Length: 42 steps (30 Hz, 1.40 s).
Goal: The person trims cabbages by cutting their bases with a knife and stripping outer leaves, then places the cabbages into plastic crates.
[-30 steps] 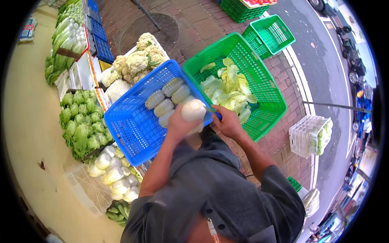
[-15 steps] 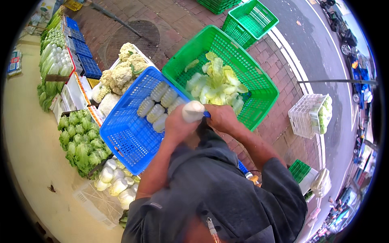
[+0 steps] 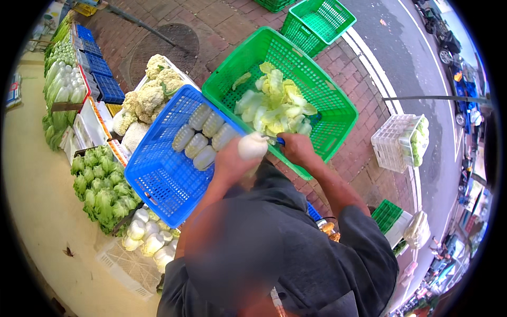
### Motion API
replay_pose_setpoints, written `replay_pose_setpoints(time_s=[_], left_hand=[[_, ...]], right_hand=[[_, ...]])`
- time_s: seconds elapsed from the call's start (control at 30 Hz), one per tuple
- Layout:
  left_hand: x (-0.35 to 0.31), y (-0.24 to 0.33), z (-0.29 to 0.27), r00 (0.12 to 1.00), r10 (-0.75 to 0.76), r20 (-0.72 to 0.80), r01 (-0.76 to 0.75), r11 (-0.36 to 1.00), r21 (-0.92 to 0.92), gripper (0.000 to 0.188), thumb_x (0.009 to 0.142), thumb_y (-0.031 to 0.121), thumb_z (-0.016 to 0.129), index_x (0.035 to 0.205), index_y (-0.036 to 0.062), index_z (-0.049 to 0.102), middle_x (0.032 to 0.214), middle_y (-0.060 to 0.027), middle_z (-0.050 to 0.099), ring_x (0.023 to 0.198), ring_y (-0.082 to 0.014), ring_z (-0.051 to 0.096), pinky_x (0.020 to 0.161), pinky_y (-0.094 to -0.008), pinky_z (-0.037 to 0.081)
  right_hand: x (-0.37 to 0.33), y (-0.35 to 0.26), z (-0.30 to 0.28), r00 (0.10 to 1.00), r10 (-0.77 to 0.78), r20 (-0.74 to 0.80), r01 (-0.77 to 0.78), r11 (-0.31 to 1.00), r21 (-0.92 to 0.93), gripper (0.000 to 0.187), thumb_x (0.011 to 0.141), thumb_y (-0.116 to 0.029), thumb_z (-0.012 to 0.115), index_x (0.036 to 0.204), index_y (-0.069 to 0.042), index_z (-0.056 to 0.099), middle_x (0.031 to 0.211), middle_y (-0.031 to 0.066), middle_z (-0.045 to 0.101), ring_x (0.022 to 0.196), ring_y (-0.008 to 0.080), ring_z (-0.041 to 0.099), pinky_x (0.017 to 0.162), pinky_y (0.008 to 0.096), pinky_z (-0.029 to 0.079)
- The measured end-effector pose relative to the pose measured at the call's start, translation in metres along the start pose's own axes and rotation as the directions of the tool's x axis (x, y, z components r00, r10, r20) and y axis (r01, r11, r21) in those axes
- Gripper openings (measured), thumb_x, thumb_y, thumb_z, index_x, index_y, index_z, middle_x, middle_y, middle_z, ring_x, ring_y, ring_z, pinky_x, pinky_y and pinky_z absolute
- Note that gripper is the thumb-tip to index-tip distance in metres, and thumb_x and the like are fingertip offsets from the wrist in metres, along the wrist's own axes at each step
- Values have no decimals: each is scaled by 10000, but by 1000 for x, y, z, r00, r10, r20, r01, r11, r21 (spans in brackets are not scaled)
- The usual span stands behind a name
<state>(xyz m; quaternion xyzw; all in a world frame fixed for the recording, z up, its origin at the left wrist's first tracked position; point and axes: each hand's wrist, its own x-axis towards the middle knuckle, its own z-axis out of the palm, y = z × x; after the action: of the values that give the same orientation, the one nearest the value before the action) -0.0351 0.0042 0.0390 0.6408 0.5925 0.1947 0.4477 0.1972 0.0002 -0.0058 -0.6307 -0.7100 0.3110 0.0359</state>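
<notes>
My left hand (image 3: pixel 231 162) is closed around a napa cabbage (image 3: pixel 252 147), its pale cut base turned up and to the right. A small knife (image 3: pixel 280 141) with a blue handle is gripped in my right hand (image 3: pixel 299 150); its short blade lies at the cabbage's base. Both hands are over the near rims of two crates. In the blue crate (image 3: pixel 153 174) on the left, several trimmed napa cabbages (image 3: pixel 196 146) lie in rows. Loose yellow-green leaves (image 3: pixel 279 100) are heaped in the green crate (image 3: pixel 338 100) on the right.
Cauliflowers (image 3: pixel 145 103) sit left of the blue crate, with green lettuces (image 3: pixel 100 182) and more napa cabbages (image 3: pixel 150 238) nearer. Another green crate (image 3: pixel 319 24) stands on the brick pavement beyond. A white crate (image 3: pixel 391 142) is at the right by the road, under a thin pole (image 3: pixel 438 98).
My right hand and the knife have drawn a little to the right, so more of the handle shows apart from the cabbage. The left hand keeps its hold. The whole view has shifted slightly.
</notes>
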Motion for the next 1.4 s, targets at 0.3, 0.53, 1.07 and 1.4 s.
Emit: replay_pose_setpoints(time_s=[0.3, 0.53, 1.07, 1.4], left_hand=[[13, 5, 9, 999, -31, 25, 29, 998, 59, 595, 629, 250, 852, 1132, 34, 619, 973, -140, 702, 872, -227, 692, 785, -344, 538], [23, -22, 9, 992, -62, 112, 99, 928, -360, 604, 698, 242, 819, 1209, 18, 588, 1050, -104, 682, 927, -201, 662, 833, -342, 527], [17, -52, -2, 965, -123, 231, 260, 557, -789, 536, 793, 181, 717, 1272, 2, 557, 1148, -82, 639, 1007, -190, 624, 864, -342, 517], [-4, -91, -13, 945, 94, 314, 298, 154, -942, 667, 843, 339, 699, 1381, 32, 452, 1272, -91, 579, 1090, -215, 603, 919, -379, 511]], right_hand=[[-10, -8, -5, 988, 138, -75, -122, 975, 189, 187, 775, -167, 581, 916, -69, 656, 816, 234, 653, 798, 426, 628, 701, 517, 485], [3, 41, 22, 955, 273, 120, -298, 885, 357, 309, 811, -177, 595, 1046, 20, 639, 768, 168, 635, 721, 277, 607, 656, 400, 476], [6, -38, 3, 965, -58, -257, 153, 918, 365, 201, 852, -175, 646, 998, -38, 662, 739, 182, 631, 642, 308, 628, 610, 391, 494], [28, -22, -15, 978, 209, -2, -193, 909, 368, 474, 848, -258, 695, 1216, 23, 596, 856, 146, 679, 727, 229, 640, 696, 359, 511]])
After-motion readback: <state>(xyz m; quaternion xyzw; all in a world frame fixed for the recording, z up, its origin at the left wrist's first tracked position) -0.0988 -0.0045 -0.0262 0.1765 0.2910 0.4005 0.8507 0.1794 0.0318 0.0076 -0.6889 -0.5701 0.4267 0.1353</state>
